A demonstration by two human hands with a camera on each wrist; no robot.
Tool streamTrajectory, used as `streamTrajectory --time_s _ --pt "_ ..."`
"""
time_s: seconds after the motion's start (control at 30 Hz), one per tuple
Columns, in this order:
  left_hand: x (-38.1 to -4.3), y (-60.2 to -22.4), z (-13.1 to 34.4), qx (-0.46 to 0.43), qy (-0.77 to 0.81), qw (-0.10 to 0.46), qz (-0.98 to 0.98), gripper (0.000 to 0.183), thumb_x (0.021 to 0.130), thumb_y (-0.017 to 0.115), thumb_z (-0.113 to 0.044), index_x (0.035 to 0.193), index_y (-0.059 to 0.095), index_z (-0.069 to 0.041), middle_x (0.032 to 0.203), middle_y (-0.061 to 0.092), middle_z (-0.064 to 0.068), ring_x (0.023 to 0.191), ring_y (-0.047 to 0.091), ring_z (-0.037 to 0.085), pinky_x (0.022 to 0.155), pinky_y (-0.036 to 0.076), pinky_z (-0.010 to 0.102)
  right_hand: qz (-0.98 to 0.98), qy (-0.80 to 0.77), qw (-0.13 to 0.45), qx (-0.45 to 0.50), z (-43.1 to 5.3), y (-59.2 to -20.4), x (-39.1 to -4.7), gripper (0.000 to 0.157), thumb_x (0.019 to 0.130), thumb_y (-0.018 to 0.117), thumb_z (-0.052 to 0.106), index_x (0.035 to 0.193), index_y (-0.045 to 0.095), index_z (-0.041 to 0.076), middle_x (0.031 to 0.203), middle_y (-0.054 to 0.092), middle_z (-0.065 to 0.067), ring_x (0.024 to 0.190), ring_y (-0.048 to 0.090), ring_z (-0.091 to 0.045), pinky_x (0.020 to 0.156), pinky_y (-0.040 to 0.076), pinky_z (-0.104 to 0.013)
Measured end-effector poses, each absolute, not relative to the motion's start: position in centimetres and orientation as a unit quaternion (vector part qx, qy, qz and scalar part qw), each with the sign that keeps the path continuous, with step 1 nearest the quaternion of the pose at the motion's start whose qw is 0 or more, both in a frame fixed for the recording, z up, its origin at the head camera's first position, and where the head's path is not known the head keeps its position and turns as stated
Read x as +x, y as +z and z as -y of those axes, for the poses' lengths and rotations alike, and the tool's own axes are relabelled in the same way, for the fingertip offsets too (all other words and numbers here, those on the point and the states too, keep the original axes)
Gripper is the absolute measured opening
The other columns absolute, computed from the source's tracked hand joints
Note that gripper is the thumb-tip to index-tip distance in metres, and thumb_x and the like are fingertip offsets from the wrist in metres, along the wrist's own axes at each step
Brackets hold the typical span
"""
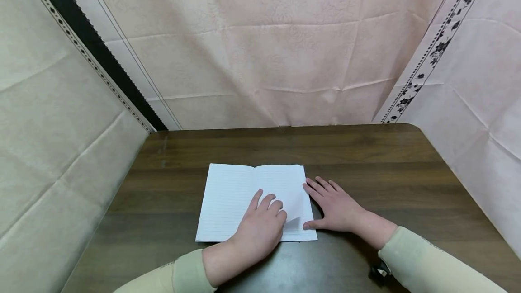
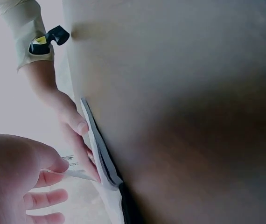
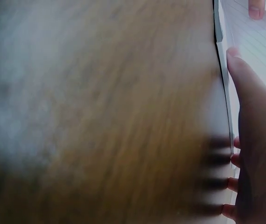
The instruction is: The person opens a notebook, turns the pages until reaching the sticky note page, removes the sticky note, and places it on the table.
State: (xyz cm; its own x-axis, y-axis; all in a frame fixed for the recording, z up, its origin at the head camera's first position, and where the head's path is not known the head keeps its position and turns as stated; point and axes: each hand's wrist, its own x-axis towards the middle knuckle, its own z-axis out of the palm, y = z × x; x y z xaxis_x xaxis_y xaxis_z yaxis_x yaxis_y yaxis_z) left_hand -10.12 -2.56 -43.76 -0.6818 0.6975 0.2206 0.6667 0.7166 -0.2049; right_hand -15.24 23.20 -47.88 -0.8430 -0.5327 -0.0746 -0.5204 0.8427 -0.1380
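A lined notebook lies spread on the table, its pages white. Over the right-hand page is my left hand; in the left wrist view, the thumb and index finger of that left hand pinch a page, slightly raised from the others. The remaining fingers are spread away from the paper. At the notebook's right edge rests my right hand, fingers extended, with thumb and fingertips touching the margin. The right wrist view shows this right hand along the notebook's edge.
A brown wooden table carries the notebook. Pale patterned cloth hangs behind it, with more cloth at both sides. A small black device is on the right wrist near the sleeve.
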Motion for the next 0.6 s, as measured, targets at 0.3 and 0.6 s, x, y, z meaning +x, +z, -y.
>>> streamTrajectory --time_s 0.3,0.6 --pt "-10.3 -42.7 3.3 -0.346 0.022 0.144 0.927 0.016 0.090 0.065 -0.032 0.095 0.070 -0.018 0.113 0.062 0.000 0.122 0.050 0.027 0.112 0.028 0.055 -0.956 -0.061 0.032 -0.286 -23.3 -48.0 -15.4 0.110 0.075 0.046 0.089 0.156 0.033 0.015 0.161 0.028 -0.009 0.147 0.023 -0.037 0.114 0.023 -0.057" --pt "-10.0 -41.3 4.3 -0.325 -0.024 0.186 0.927 0.010 0.088 0.066 -0.029 0.089 0.067 -0.019 0.114 0.061 -0.001 0.122 0.051 0.028 0.111 0.029 0.056 -0.957 -0.061 0.050 -0.279 -23.1 -47.6 -15.3 0.109 0.074 0.046 0.090 0.157 0.031 0.021 0.162 0.026 -0.008 0.148 0.022 -0.037 0.114 0.022 -0.060"
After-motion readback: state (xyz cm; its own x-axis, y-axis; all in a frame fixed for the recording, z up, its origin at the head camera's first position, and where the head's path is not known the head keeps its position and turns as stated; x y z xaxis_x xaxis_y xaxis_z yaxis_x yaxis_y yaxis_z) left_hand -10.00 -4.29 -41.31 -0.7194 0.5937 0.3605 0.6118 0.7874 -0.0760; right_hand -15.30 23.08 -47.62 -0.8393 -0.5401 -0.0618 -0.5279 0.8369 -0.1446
